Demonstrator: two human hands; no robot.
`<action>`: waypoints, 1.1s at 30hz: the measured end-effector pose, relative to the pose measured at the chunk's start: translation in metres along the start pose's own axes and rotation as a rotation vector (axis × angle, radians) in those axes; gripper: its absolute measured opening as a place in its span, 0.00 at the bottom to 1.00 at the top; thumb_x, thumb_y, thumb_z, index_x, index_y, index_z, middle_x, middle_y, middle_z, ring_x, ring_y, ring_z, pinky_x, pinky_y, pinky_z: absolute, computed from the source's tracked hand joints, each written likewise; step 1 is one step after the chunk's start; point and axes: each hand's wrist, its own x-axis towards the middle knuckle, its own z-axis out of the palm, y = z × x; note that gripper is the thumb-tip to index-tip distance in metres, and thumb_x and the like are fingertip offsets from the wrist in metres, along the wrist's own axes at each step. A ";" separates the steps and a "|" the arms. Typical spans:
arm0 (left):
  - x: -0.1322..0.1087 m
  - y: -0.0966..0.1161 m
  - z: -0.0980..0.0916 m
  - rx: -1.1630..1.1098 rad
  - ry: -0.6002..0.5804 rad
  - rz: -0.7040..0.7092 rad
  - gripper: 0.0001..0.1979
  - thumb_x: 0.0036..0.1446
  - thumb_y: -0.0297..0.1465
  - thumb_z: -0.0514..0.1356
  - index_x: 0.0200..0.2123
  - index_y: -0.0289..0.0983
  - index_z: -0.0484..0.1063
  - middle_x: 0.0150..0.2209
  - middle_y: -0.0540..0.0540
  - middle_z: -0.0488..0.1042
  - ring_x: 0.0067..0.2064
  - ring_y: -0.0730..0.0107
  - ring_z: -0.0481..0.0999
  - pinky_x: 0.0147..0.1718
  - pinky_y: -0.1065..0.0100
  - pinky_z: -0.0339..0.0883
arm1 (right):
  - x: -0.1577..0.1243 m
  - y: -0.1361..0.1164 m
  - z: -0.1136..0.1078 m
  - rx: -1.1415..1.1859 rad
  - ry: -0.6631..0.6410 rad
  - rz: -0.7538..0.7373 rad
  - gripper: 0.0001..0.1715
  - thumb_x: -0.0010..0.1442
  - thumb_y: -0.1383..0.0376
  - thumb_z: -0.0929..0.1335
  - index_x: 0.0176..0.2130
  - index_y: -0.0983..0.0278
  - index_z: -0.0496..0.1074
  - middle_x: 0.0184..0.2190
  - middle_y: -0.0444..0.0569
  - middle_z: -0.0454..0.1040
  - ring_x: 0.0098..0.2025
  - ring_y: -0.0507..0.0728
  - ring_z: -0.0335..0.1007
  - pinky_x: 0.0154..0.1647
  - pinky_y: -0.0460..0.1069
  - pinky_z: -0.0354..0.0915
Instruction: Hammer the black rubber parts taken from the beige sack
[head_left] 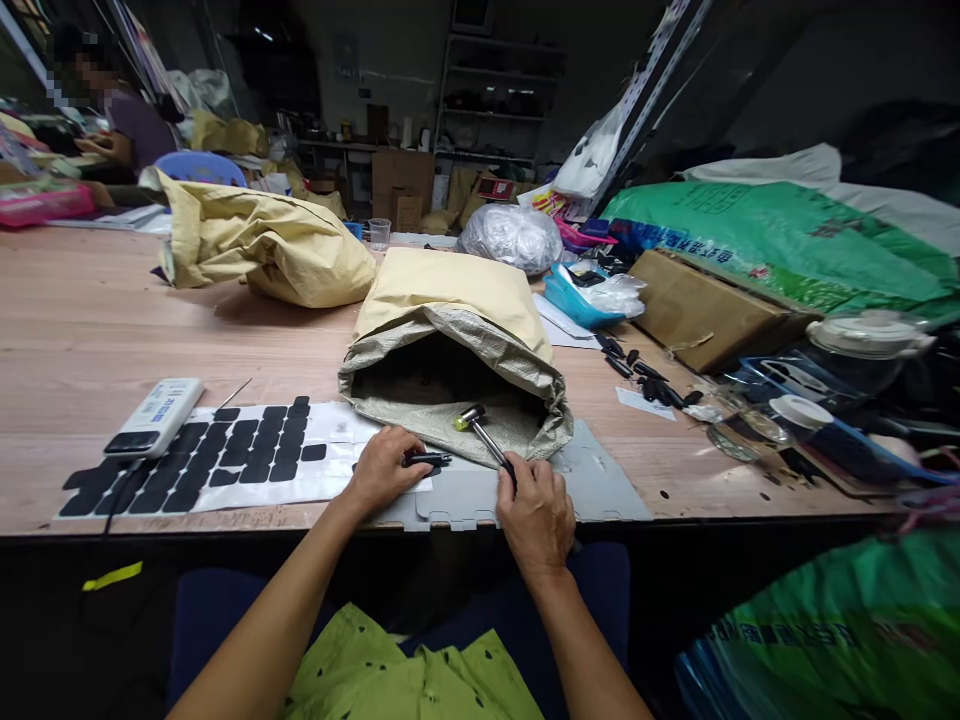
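My right hand (535, 508) is wrapped round the dark handle of a small mallet (486, 436). The mallet's head, with a yellowish face, is at the mouth of an open paper sack (457, 285) with a rolled woven rim. My left hand (386, 468) has its fingers closed on small black parts (427, 460) over a grey board (525, 495); their exact kind I cannot make out. Left of that hand lies a white sheet of black rounded stickers (259, 450). A white power bank (155, 418) with a cable rests on the sheet's left part.
Behind on the left, a second paper sack (277, 240) lies on its side. To the right are loose black pieces (649, 380), a blue basket (581, 300), a cardboard box (709, 310) and a lidded jar (866, 345). A person (139, 125) sits at the far left.
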 end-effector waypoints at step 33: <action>0.003 -0.007 0.009 -0.081 0.039 -0.088 0.07 0.50 0.29 0.67 0.35 0.39 0.79 0.33 0.49 0.73 0.39 0.65 0.69 0.40 0.66 0.63 | -0.040 -0.015 -0.035 0.749 -0.236 0.015 0.19 0.66 0.59 0.63 0.51 0.62 0.75 0.48 0.53 0.77 0.50 0.57 0.74 0.52 0.52 0.70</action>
